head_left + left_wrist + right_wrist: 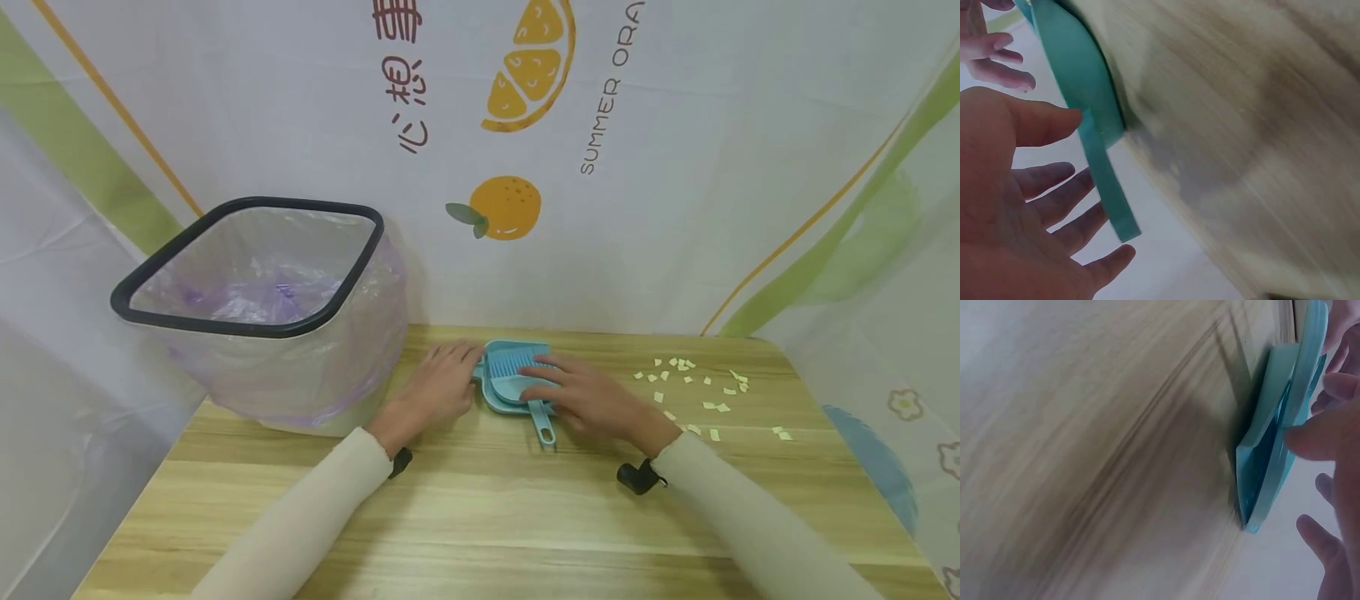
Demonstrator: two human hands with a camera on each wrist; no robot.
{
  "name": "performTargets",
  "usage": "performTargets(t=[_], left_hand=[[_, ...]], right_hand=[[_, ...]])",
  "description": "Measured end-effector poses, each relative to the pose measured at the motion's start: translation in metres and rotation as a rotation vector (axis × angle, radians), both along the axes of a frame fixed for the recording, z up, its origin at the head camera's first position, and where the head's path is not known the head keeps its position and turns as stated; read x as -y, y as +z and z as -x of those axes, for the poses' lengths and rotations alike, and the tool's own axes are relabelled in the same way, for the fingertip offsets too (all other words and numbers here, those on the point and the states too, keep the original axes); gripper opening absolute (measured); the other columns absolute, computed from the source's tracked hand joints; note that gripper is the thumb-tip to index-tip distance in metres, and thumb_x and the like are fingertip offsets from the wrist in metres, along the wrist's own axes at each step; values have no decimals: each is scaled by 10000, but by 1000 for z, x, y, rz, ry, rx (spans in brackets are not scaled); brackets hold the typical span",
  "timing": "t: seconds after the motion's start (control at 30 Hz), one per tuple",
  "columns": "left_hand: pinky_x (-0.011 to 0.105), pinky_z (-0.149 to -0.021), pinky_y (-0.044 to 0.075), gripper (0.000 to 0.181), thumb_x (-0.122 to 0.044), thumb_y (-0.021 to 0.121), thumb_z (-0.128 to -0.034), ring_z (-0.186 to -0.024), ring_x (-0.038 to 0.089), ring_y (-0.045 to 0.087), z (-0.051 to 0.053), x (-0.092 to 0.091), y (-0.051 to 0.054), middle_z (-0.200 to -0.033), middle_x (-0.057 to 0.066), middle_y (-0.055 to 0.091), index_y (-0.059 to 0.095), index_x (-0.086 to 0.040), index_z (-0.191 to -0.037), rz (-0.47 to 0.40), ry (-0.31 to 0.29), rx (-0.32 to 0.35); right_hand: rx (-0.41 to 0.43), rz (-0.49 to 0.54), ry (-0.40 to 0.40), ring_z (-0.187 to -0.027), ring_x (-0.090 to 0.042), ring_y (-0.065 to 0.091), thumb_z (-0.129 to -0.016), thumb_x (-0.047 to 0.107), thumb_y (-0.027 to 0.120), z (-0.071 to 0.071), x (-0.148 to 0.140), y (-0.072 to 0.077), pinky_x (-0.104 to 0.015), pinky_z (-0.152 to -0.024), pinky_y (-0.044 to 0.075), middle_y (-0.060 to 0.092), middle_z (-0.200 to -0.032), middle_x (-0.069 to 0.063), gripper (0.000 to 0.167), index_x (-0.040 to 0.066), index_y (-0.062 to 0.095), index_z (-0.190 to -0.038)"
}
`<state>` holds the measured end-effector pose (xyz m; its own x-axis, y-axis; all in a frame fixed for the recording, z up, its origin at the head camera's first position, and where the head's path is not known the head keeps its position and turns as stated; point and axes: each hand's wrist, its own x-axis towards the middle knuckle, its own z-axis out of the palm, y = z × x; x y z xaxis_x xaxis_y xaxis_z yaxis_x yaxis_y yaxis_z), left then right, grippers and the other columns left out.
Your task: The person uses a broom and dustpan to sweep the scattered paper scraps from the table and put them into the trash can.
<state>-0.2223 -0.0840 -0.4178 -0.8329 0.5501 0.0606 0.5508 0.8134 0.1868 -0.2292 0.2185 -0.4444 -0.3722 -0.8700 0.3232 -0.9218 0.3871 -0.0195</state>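
Note:
A blue dustpan point(493, 402) lies on the table with a blue brush point(516, 387) on top, the brush's handle pointing toward the front edge. My left hand point(444, 385) is at the dustpan's left side; in the left wrist view that hand point(1029, 187) has its thumb against the green-blue handle point(1110, 194) and some fingertips behind it. From the right, my right hand point(592, 398) reaches over the brush with fingers spread. The right wrist view shows this hand's point(1335, 462) thumb touching the edge of the brush point(1297, 394), other fingers apart from it.
A large bin point(300, 379) with a black rim and a clear purple-tinted liner stands at the table's left rear. Small pale yellow paper bits point(658, 397) are scattered on the right of the wooden table point(465, 517). A printed white curtain point(315, 108) hangs behind.

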Motion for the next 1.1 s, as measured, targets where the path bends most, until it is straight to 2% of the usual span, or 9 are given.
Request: performTargets(t=[0.27, 0.47, 0.63, 0.8, 0.9, 1.1], left_hand=[[607, -1251, 332, 530, -165, 698, -1089, -1492, 402, 506, 10, -5, -6, -1574, 211, 573, 532, 11, -1561, 41, 64, 49], [569, -1181, 444, 482, -142, 694, -1089, -1402, 410, 589, 14, -7, -12, -1494, 237, 630, 568, 31, -1521, 59, 53, 21], [535, -1155, 479, 481, -145, 690, -1104, -1369, 424, 605, 15, -8, -15, -1471, 263, 627, 554, 69, -1512, 50, 39, 26], [555, -1142, 487, 470, -164, 668, -1125, -1383, 417, 589, 15, -10, -16, -1479, 241, 619, 548, 58, -1522, 56, 64, 44], [593, -1144, 474, 466, -171, 628, -1145, -1421, 413, 554, 15, -12, -17, -1518, 226, 593, 525, 38, -1549, 61, 87, 79], [666, -1193, 383, 453, -178, 569, -1168, -1501, 409, 471, 15, -12, -17, -1600, 208, 535, 499, 6, -1576, 22, 121, 148]], right_hand=[[-10, -2, 20, -1419, -439, 576, -971, -14, 672, 8, 9, -6, -606, -1164, 456, 664, -1498, -132, 367, 205, 723, -1261], [0, -36, 12, -1396, -423, 594, -963, -73, 662, 6, 12, -5, -602, -1142, 479, 665, -1497, -109, 407, 216, 711, -1245], [17, -68, 12, -1398, -396, 591, -966, -92, 656, 5, 14, -5, -572, -1137, 493, 650, -1519, -101, 421, 217, 710, -1247], [37, -104, 4, -1404, -372, 590, -982, -78, 659, 7, 17, -4, -554, -1123, 508, 639, -1535, -90, 410, 230, 701, -1249], [49, -111, -3, -1386, -357, 602, -989, -63, 674, 7, 19, -4, -547, -1105, 522, 648, -1524, -78, 386, 227, 710, -1242], [48, -98, 0, -1346, -341, 624, -994, -34, 707, 7, 19, -5, -532, -1085, 537, 670, -1496, -54, 330, 218, 733, -1206]])
